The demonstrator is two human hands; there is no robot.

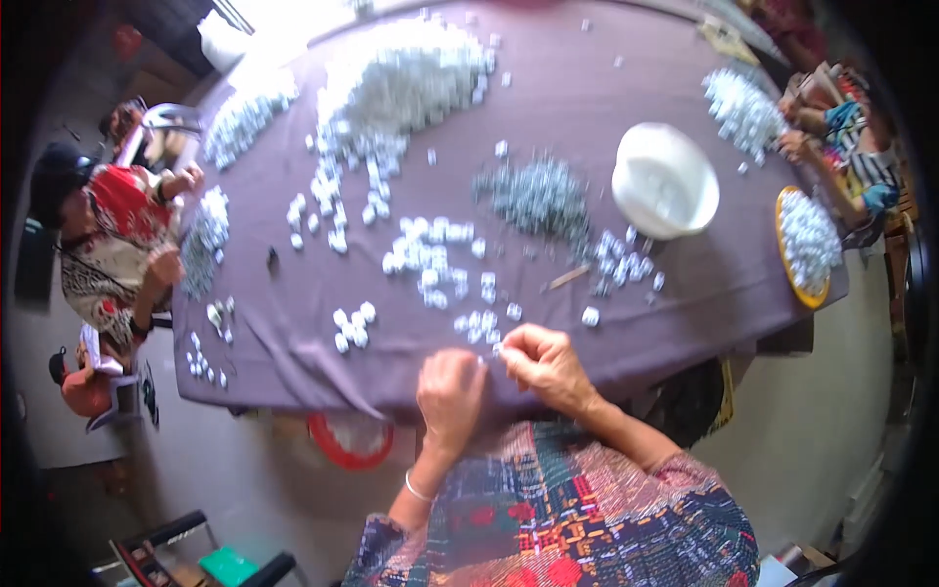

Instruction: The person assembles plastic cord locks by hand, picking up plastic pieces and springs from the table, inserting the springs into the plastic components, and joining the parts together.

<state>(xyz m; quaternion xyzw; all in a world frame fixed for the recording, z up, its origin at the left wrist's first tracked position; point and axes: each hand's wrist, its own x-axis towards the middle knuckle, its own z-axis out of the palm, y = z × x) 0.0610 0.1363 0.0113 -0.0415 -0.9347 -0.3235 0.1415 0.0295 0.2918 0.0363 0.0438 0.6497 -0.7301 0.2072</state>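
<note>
Right fingers pinch one white piece; left fingers blurred, grip unclear. One bowl, one stick.

Two foreground hands, one white bowl, one yellow tray, one brown stick

Red-rimmed tub down and left of the left hand, dark-armed chair with a flat green item farther down that way, person in a red patterned top far off left, person in stripes over past the right hand
</note>
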